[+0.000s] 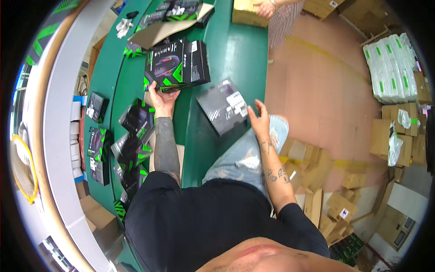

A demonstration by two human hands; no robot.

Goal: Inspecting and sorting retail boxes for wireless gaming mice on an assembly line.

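Observation:
My left hand (164,100) grips the near edge of a black and green mouse box (165,65) with a computer mouse pictured on it. Its thumb lies at the lid's edge and the other fingers are partly hidden beneath. More box edges show under that box, so it may lie on others. To the right, a dark flat box (222,108) with white labels lies turned at an angle on the green table (231,54). Beside that box's right corner is my right hand (259,119), fingers apart and holding nothing; whether a fingertip touches the corner I cannot tell.
Black and green boxes (136,120) lie in a row left of my forearm. A cardboard flap (170,31) stands over more boxes ahead. Another person's hand (265,8) rests on a carton (248,13) at the far edge. Cartons (308,158) sit on the floor at right.

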